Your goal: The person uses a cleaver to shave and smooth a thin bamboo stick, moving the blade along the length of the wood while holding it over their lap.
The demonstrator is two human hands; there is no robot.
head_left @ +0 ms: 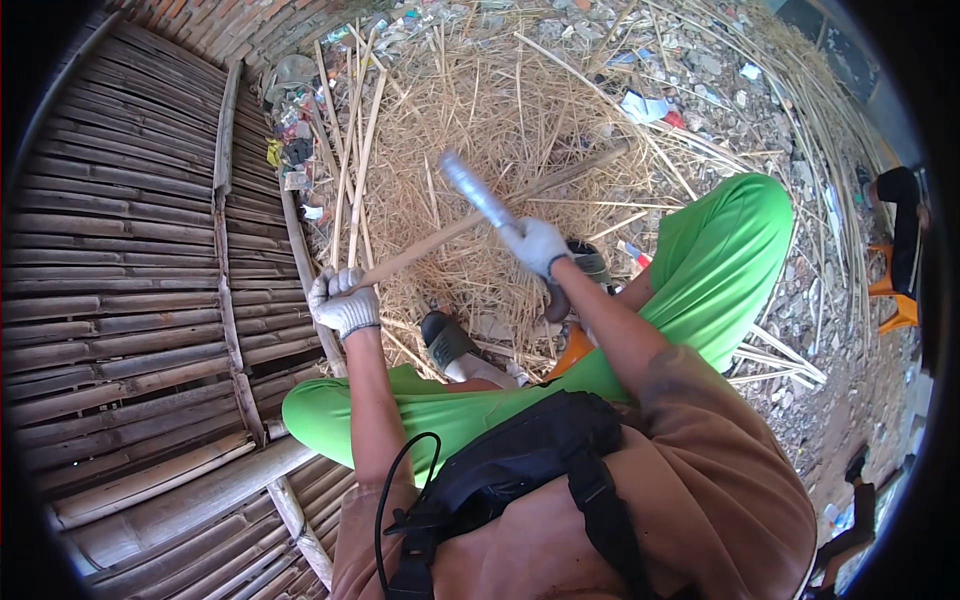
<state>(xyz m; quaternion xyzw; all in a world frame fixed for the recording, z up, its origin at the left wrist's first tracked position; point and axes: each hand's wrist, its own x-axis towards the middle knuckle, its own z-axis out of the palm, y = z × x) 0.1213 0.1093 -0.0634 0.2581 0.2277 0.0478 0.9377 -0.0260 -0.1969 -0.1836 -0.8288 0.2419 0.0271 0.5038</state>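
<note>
My left hand (345, 302), in a white knit glove, is closed around the near-left end of a long split bamboo strip (430, 243). The strip slants up and away to the right above the straw-coloured pile. Also gloved, my right hand (538, 248) grips a knife with a broad silvery blade (474, 188). Its blade points up and to the left and crosses the strip, slightly blurred; whether the two touch I cannot tell. Below my right fist a dark end, perhaps of the handle, shows. Glove and fingers hide most of the grip.
A slatted bamboo structure (130, 300) fills the left side. Bamboo shavings (480, 100) cover the ground ahead, with loose strips (350, 150) lying at their left. Rubble and litter (705, 80) spread right. Something orange (570, 352) shows beneath my green-clad legs.
</note>
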